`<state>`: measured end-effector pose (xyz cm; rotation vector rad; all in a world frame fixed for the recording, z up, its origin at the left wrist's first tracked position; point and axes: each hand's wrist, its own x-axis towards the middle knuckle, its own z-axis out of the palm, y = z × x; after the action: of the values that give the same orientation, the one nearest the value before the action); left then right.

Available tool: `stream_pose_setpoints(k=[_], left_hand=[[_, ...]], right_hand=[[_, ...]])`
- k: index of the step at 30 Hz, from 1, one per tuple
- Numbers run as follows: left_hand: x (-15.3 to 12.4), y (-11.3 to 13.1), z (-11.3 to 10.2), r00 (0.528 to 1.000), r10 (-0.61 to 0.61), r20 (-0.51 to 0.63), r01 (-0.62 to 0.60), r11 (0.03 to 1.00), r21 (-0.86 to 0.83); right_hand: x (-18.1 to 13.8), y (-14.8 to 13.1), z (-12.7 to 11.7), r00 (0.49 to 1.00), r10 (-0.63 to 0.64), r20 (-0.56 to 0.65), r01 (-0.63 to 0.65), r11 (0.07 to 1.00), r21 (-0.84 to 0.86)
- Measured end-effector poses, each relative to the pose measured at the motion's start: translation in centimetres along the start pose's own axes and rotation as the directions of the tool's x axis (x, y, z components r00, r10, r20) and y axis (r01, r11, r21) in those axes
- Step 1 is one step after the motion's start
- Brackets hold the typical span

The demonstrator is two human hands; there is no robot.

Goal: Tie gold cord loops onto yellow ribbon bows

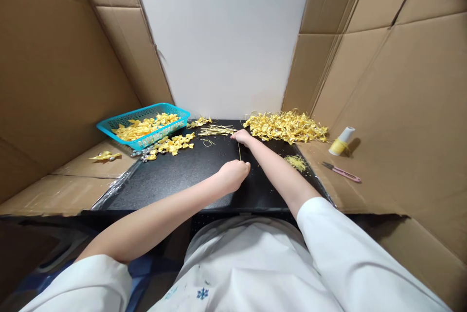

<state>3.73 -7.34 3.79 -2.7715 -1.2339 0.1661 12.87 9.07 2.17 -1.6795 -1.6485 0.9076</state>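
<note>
My left hand [235,174] is closed above the black table [171,175], gripping the near end of a thin yellow cord [240,152]. The cord runs straight and away from me to my right hand [241,137], whose fingers are pinched at its far end. Just beyond the right hand lies a bunch of cut yellow cords [218,130], side by side. One small loop of cord [207,142] rests apart from them on the left. A heap of yellow ribbon bows [286,126], some with cord loops, is to the right of my right hand.
A turquoise basket [142,144] of yellow bows stands at the back left, with more bows [171,145] in front. At right are cord scraps [296,162], pink-handled thread snips [341,172] and a white cone of yellow thread [341,141]. Cardboard walls [408,107] enclose both sides.
</note>
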Motion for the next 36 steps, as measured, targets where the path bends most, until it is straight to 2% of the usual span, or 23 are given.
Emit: stream_pose_setpoints(k=[5,8,11,12,15,17,19,24,27,29,33,36], left_hand=[[0.6,-0.5,-1.1,0.989,-0.141,0.041,0.146,0.976,-0.162],[0.9,-1.0,-1.1,0.983,-0.183,-0.006,0.174,0.943,-0.283],[0.6,-2.1,-1.8,0.985,-0.173,-0.029,0.140,0.876,-0.462],[0.5,-2.6,-2.2,0.989,-0.145,-0.027,0.110,0.849,-0.517],[0.2,-4.3,-3.8,0.992,-0.123,-0.036,0.079,0.808,-0.584],[0.6,-5.7,-4.4,0.984,-0.159,-0.083,0.086,0.825,-0.559],[1.3,-6.9,-4.1,0.972,-0.209,-0.108,0.129,0.858,-0.497],[3.7,-8.4,-1.0,0.929,-0.324,-0.181,0.251,0.908,-0.337],[4.6,-8.3,0.6,0.926,-0.295,-0.237,0.220,0.929,-0.296],[5.1,-8.0,1.0,0.921,-0.279,-0.272,0.199,0.937,-0.286],[5.7,-7.9,1.1,0.903,-0.272,-0.333,0.192,0.948,-0.255],[5.5,-7.9,1.3,0.894,-0.257,-0.367,0.182,0.957,-0.226]], right_hand=[[-0.1,0.0,0.1,0.997,-0.079,0.005,0.078,0.973,-0.219],[-0.5,-0.3,-0.7,0.991,-0.130,0.007,0.125,0.932,-0.341],[-1.4,-0.7,-2.7,0.983,-0.184,-0.003,0.163,0.875,-0.457],[-1.9,-0.8,-3.4,0.981,-0.192,0.012,0.171,0.842,-0.511],[-3.4,-0.7,-5.5,0.986,-0.124,0.109,0.163,0.616,-0.771],[-4.3,-0.3,-6.2,0.988,-0.034,0.147,0.142,0.536,-0.832],[-5.2,0.1,-6.3,0.984,0.034,0.176,0.133,0.519,-0.844],[-6.7,0.8,-5.5,0.982,0.023,0.189,0.153,0.499,-0.853],[-7.4,0.8,-5.5,0.988,-0.015,0.154,0.143,0.476,-0.868],[-7.7,0.9,-5.9,0.992,0.015,0.129,0.108,0.455,-0.884],[-8.2,1.3,-6.7,0.970,0.110,0.218,0.146,0.457,-0.878],[-8.7,1.7,-6.8,0.968,0.051,0.245,0.195,0.456,-0.868]])
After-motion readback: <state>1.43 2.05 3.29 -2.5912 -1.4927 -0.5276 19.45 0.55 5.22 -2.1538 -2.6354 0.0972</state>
